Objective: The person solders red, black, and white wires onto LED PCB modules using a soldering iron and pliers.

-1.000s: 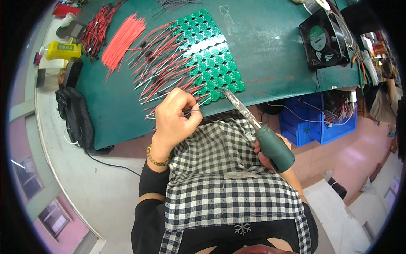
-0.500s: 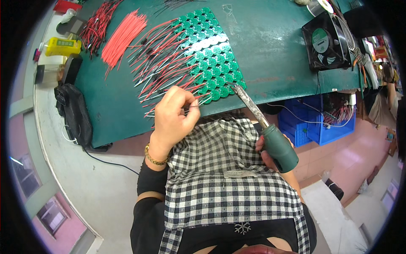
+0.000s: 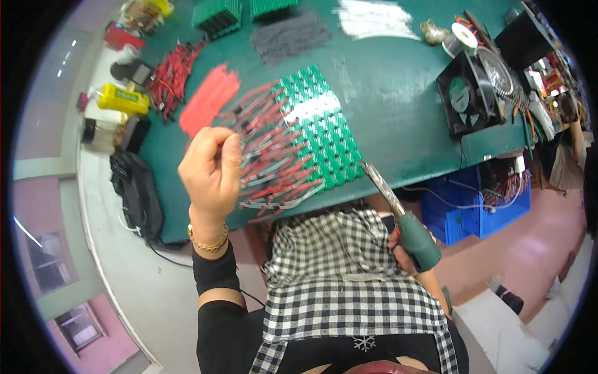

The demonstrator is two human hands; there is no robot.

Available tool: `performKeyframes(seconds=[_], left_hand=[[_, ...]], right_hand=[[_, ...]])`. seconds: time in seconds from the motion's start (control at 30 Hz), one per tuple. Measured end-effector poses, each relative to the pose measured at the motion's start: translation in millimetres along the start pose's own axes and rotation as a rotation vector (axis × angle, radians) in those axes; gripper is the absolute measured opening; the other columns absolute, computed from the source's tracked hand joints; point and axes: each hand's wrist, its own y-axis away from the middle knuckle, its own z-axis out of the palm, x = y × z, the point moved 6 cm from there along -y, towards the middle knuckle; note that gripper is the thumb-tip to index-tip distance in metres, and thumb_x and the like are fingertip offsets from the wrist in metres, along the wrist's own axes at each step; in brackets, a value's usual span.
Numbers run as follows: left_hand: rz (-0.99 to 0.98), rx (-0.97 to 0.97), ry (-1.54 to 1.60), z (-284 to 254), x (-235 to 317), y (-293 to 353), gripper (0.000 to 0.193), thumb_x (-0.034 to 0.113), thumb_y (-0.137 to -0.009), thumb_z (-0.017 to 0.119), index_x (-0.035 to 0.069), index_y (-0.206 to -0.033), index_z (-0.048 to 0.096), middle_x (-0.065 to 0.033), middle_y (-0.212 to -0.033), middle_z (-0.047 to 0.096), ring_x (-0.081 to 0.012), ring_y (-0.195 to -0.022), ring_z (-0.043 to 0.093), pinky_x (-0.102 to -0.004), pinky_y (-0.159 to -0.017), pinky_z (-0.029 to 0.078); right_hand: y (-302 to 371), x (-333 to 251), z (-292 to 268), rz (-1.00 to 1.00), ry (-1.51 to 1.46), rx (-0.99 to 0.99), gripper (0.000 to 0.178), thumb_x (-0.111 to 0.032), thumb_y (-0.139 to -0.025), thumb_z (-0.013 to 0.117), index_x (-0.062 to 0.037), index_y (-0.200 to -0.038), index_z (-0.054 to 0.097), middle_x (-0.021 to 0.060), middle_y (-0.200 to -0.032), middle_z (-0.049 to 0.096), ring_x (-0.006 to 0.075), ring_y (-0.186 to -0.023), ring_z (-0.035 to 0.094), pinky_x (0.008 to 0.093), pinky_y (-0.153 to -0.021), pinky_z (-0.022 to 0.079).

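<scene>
My right hand (image 3: 402,254) is wrapped round the green handle of a soldering iron (image 3: 418,242). The iron's tip points up and left, by the near right corner of a panel of round green circuit boards (image 3: 330,146). Red, black and white wires (image 3: 274,156) fan out leftward from that panel's left side. Over the left ends of these wires, my left hand (image 3: 210,167) is closed with its fingers curled in. Whatever it may hold is hidden. Just beyond it lies a bundle of plain red wires (image 3: 208,100).
Red-black wire bundles (image 3: 171,78), a yellow bottle (image 3: 123,99) and a black bag (image 3: 136,190) line the left side. Black wires (image 3: 289,37) and white wires (image 3: 377,19) lie farther back. A fan (image 3: 464,96) and solder spool (image 3: 460,38) stand right, above blue bins (image 3: 479,206).
My left hand has moved left, away from the panel's near edge. The iron's tip has come off the panel's corner to the right. The view has shifted, showing more of the far table.
</scene>
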Motion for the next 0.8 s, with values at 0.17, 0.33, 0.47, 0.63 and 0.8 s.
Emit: performKeyframes(seconds=[0.17, 0.33, 0.47, 0.63, 0.8], left_hand=[[0.113, -0.139, -0.170, 45.3, -22.3, -70.7, 0.013, 0.010, -0.090, 0.056, -0.003, -0.088, 0.057, -0.0143, -0.077, 0.056, -0.0275, -0.070, 0.055, -0.0346, -0.064, 0.045], [-0.086, -0.391, -0.204, 113.3, -66.5, -120.3, 0.020, 0.018, -0.090, 0.054, -0.001, -0.087, 0.059, -0.0224, -0.086, 0.064, -0.0401, -0.086, 0.061, -0.0468, -0.075, 0.047], [0.062, -0.430, -0.194, 157.9, -87.4, -145.3, 0.018, 0.016, -0.083, 0.063, 0.001, -0.094, 0.061, -0.0194, -0.090, 0.061, -0.0372, -0.088, 0.059, -0.0424, -0.078, 0.048], [0.256, -0.311, -0.419, 170.4, -67.1, -159.0, 0.039, 0.013, -0.074, 0.072, 0.010, -0.111, 0.057, -0.0086, -0.110, 0.053, -0.0301, -0.109, 0.049, -0.0476, -0.087, 0.043], [0.453, -0.473, -0.213, 228.8, -8.6, -187.1, 0.021, 0.012, -0.078, 0.066, 0.007, -0.098, 0.064, -0.0140, -0.098, 0.059, -0.0327, -0.095, 0.059, -0.0422, -0.079, 0.051]], right_hand=[[-13.4, -16.1, -6.6, 0.096, -0.377, 0.048, 0.016, -0.011, -0.074, 0.066, -0.0042, -0.089, 0.066, 0.0076, -0.077, 0.067, 0.0229, -0.063, 0.064, 0.0332, -0.059, 0.052], [-23.6, -16.0, -9.9, 0.146, -0.406, 0.159, 0.014, -0.007, -0.074, 0.066, -0.0019, -0.087, 0.066, 0.0088, -0.076, 0.066, 0.0224, -0.064, 0.064, 0.0319, -0.060, 0.051], [-37.9, -7.5, -9.8, 0.221, -0.589, 0.224, 0.015, -0.007, -0.075, 0.067, -0.0007, -0.089, 0.066, 0.0091, -0.078, 0.065, 0.0203, -0.065, 0.064, 0.0301, -0.061, 0.051], [-49.3, -10.5, -8.6, 0.158, -0.672, 0.256, 0.016, -0.005, -0.076, 0.066, 0.0014, -0.090, 0.064, 0.0112, -0.082, 0.066, 0.0198, -0.070, 0.065, 0.0304, -0.065, 0.052], [-48.1, -6.4, 10.2, 0.201, -0.952, 0.203, 0.031, -0.004, -0.086, 0.059, 0.0009, -0.116, 0.051, 0.0070, -0.095, 0.060, 0.0126, -0.078, 0.061, 0.0269, -0.069, 0.053]])
